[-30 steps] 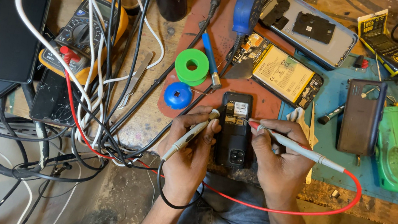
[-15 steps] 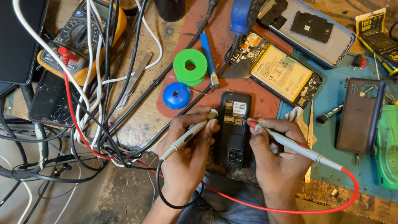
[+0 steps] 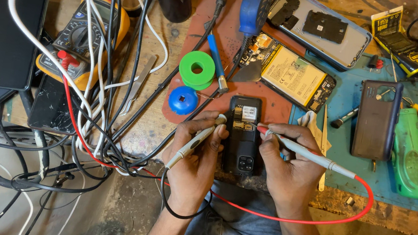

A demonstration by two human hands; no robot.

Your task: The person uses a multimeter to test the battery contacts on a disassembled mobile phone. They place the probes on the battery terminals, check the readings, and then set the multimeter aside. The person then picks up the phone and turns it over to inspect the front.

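Both hands pinch probes, left hand the grey probe, right hand the red probe, onto the small open black phone at 6 o'clock, probably light, fragile, best steadied by its edges.

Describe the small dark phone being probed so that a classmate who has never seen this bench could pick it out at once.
Start at the reddish-brown mat in the middle of the workbench and follow it down to its near edge. There, between the left hand and right hand, lies the small dark phone, back cover off. Unlike the other opened phones, it has two probe tips touching its top.
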